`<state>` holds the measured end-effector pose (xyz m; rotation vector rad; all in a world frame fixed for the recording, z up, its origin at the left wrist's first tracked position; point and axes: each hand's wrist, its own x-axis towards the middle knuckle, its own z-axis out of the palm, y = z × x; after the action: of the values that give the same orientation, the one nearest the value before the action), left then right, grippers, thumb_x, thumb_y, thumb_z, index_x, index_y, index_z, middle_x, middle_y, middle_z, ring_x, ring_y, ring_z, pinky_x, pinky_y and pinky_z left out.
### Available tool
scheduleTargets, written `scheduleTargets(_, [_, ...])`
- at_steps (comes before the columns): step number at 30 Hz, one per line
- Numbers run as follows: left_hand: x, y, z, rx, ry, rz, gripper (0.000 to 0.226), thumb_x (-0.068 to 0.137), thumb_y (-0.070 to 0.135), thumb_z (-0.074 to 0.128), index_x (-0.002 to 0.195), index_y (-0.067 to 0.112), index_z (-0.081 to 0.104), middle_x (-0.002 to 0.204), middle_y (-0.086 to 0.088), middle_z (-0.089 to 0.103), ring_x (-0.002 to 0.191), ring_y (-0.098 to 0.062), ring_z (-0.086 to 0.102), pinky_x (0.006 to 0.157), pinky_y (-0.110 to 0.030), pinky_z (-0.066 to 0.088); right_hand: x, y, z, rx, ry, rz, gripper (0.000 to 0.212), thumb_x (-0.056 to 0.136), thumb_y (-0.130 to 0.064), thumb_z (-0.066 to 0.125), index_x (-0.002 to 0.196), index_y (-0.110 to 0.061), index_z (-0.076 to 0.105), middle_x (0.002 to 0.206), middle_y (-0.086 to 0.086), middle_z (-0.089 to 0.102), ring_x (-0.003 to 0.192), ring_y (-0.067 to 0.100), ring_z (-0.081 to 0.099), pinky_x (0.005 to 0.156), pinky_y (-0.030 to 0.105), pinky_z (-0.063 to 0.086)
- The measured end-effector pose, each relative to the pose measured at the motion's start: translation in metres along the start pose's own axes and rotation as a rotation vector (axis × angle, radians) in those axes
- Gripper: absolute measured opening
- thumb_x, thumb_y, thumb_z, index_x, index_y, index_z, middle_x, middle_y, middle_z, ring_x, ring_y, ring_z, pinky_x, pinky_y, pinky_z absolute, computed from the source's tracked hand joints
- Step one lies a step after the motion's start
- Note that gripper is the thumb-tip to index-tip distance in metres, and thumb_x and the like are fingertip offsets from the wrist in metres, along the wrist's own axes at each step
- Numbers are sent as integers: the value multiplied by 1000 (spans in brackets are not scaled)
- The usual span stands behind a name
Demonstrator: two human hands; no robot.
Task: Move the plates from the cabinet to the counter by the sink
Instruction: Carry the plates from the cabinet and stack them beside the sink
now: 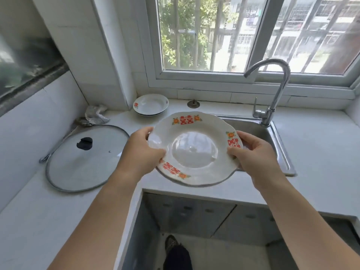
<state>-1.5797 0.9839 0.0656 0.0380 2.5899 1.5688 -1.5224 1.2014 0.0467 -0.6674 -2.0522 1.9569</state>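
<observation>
A white ceramic plate with a scalloped rim and red-and-orange printed motifs (194, 149) is held in the air, tilted slightly toward the camera, above the front edge of the pale stone counter (315, 149) and the left part of the stainless steel sink (280, 145). The left hand (144, 151) grips the plate's left rim, thumb on top and fingers curled under; the right hand (253, 152) grips the right rim the same way, thumb over the printed edge. The plate looks stiff, glazed and probably slick, moderately heavy for its size and brittle, so a two-handed hold at opposite sides of the rim seems sound, and it should be set down flat, not dropped. Farther back, in the counter's corner under the white-framed window (253, 36), a small stack of white shallow plates with a dark rim (151, 104) already sits, which is likely where this one belongs. To the left lie a large glass pan lid with a black knob (85, 158) and a crumpled grey cloth (95, 114). A curved chrome faucet (272, 90) rises behind the sink.
</observation>
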Motion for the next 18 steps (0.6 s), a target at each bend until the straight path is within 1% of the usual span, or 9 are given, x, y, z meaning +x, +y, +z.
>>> scheduleTargets(3, [51,-1,-12,-1,-1,31,45,74,-1,65,103,31,54,88,15,63,82,-11,65,61,-23,51,40,-11,29,-9,19,-22,42,77,6,62,96,-31,67,100,-3,70,90,17,66,75,33,57])
scheduleTargets(5, [81,0,-20,5,1,45,45,74,0,65,100,34,53,86,20,61,85,-10,65,65,-23,51,64,-18,48,-30,22,-24,42,76,6,61,87,-34,66,99,-2,71,89,18,66,78,36,57])
scheduleTargets(7, [110,-1,-29,-1,-2,45,42,74,1,65,98,34,55,84,21,59,88,-13,64,69,-25,51,85,-25,67,-31,27,-18,41,76,7,61,87,-33,66,98,-1,71,86,18,67,79,38,57])
scheduleTargets(8, [124,-2,-33,-2,-2,43,40,74,1,66,93,35,57,82,20,57,90,-15,63,71,-28,52,96,-27,75,-31,32,-19,41,76,8,61,87,-32,66,97,-1,72,85,18,67,79,38,57])
scheduleTargets(10, [148,-5,-39,8,10,43,40,73,0,66,76,37,50,77,22,54,91,-20,63,77,-36,55,114,-32,92,-32,45,-20,42,77,9,60,83,-32,65,93,-3,71,84,17,66,80,37,57])
scheduleTargets(11, [158,-6,-42,14,14,41,40,72,1,67,76,36,49,77,22,54,91,-21,63,79,-40,56,122,-34,100,-28,48,-17,42,77,9,60,82,-32,64,93,-3,70,86,18,66,80,36,56])
scheduleTargets(14, [183,-11,-53,23,22,25,39,70,2,66,90,33,53,85,16,61,86,-22,65,77,-45,57,144,-36,122,-33,26,17,42,78,9,60,82,-33,62,97,-1,70,88,19,66,79,36,57])
scheduleTargets(16, [195,-14,-60,33,37,19,37,69,2,64,92,30,58,88,11,65,83,-22,65,75,-44,57,157,-37,135,-45,0,31,41,79,7,61,82,-33,62,95,-5,68,87,17,66,77,33,56])
scheduleTargets(18, [204,-18,-69,54,60,8,34,68,1,63,92,26,59,88,8,66,83,-21,65,76,-43,56,168,-39,148,-60,-31,31,40,80,6,61,88,-33,62,93,-7,67,81,15,65,73,28,55])
